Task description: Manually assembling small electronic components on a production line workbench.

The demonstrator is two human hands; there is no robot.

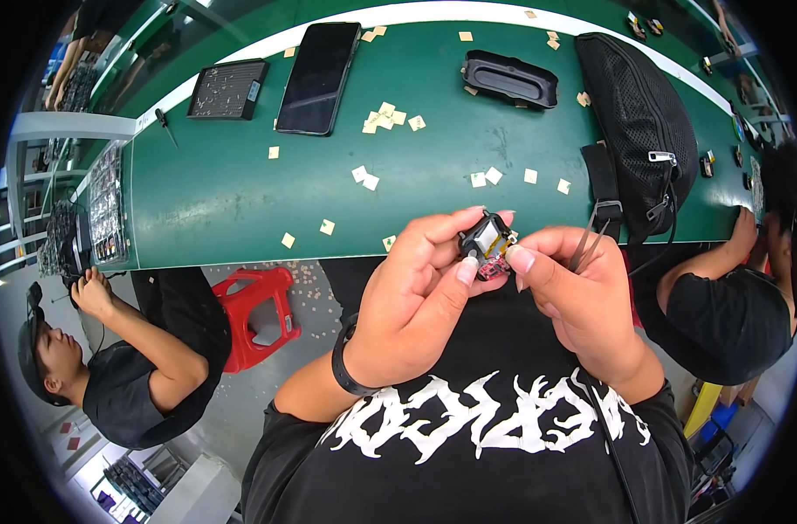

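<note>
My left hand (416,297) is closed round a small black electronic device housing (486,237), held just past the table's near edge. Its open side faces up and shows a pale rectangular part, a yellow strip and a reddish circuit board (493,267). Against the housing's right side, the thumb and index finger of my right hand (573,293) are pinched together; whatever lies between those fingertips is too small to make out. A pair of metal tweezers (582,251) is tucked in the same right hand, its arms sticking out past the fingers.
On the green table (233,196) lie a black phone (318,79), a dark tray of small parts (227,90), a black plastic tray (510,80), a black mesh bag (638,131) and several paper squares (385,117). Co-workers sit left and right; a red stool (257,319) stands at left.
</note>
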